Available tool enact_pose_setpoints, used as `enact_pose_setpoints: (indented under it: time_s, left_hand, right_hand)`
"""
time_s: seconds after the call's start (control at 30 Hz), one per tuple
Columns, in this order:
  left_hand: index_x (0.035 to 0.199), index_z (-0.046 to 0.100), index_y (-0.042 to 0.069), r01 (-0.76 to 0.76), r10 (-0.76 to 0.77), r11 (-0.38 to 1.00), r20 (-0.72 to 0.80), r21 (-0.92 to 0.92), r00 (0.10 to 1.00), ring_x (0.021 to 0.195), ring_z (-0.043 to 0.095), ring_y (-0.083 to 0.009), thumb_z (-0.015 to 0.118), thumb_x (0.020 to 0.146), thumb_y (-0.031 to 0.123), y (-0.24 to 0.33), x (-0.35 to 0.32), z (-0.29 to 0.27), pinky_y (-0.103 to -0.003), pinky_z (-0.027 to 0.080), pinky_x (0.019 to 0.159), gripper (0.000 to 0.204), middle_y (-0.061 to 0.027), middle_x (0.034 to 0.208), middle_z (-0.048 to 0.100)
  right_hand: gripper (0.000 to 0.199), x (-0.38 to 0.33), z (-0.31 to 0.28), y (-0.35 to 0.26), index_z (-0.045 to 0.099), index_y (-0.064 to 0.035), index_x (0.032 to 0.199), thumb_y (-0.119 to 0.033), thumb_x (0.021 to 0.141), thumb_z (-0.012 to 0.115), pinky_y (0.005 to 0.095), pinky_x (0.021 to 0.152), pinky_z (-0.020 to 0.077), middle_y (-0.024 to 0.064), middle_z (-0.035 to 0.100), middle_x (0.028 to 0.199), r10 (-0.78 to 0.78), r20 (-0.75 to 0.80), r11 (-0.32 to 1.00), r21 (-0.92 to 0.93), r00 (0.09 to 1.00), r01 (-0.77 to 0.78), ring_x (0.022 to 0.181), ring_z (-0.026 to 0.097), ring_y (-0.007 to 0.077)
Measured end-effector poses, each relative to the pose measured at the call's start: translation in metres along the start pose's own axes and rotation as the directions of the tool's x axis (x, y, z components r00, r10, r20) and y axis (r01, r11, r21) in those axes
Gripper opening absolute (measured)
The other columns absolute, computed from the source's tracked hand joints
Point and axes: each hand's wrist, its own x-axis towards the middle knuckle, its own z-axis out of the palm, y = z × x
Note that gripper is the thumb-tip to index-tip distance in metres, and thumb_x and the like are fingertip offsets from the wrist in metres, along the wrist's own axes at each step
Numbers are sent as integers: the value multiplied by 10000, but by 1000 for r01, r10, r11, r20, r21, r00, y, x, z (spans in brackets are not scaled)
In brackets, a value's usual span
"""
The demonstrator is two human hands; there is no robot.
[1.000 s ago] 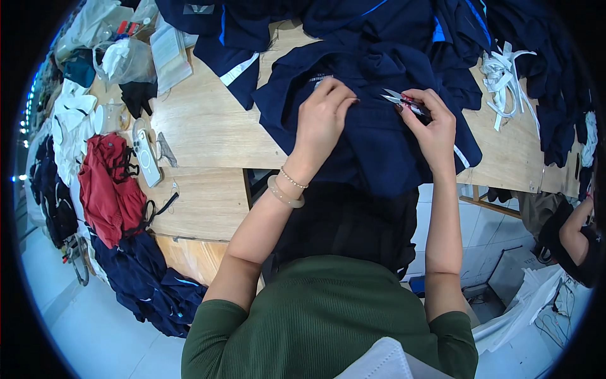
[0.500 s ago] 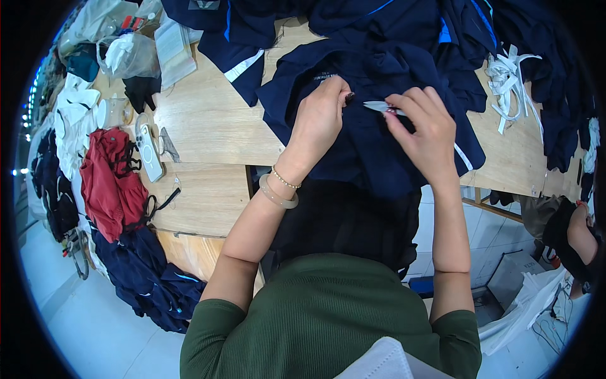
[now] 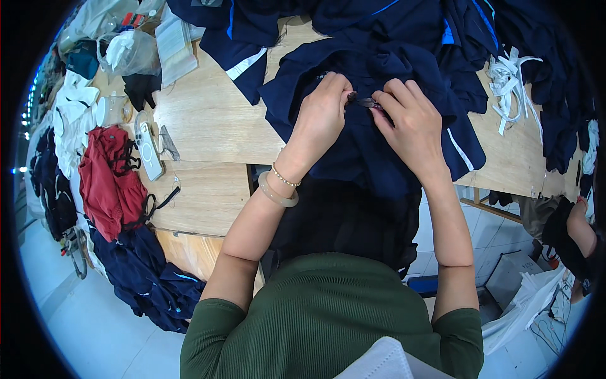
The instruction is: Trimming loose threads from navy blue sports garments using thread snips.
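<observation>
Navy garment (image 3: pixel 379 151) draped over the table's (image 3: pixel 208 126) near edge; left hand (image 3: pixel 322 117) pinches its fabric, right hand (image 3: pixel 410 126) grips a small tool (image 3: pixel 365 101) against it.

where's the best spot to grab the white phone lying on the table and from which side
Probably by its two long edges, coming straight down from above: the white phone lies flat on the wooden table, slim and oblong, so only its narrow sides offer a pinch. The red garment crowds its left, so favour its upper end.
</observation>
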Motion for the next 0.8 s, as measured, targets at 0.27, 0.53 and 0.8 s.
enact_pose_setpoints:
  time_s: [0.27,0.53,0.8]
  left_hand:
    - [966,549,-17,185,-230,925,-101,-332,968,753,616,-326,523,946,-12,3,-2,0,-355,507,663,33,-174,913,595]
    - [962,640,17,-88,88,994,-2,61,996,804,589,-221,704,842,76,10,-4,3,-301,487,730,149,-89,858,624]
    - [945,623,-30,266,-397,857,-234,-442,887,670,545,-86,513,1003,78,-8,12,-37,-215,455,637,165,-37,771,636]
  right_hand:
    - [174,0,3,7,680,-24,938,-61,779,740,284,690,494,67,602,901,247,-51,900,383,968,-209,800,601,192]
    - [183,-21,28,31,693,17,983,-62,830,755,200,709,400,15,553,892,605,-10,479,803,796,-354,804,514,83]
    - [164,-21,26,31,690,29,988,-49,851,732,202,730,416,10,566,903,598,12,468,807,801,-361,813,529,83]
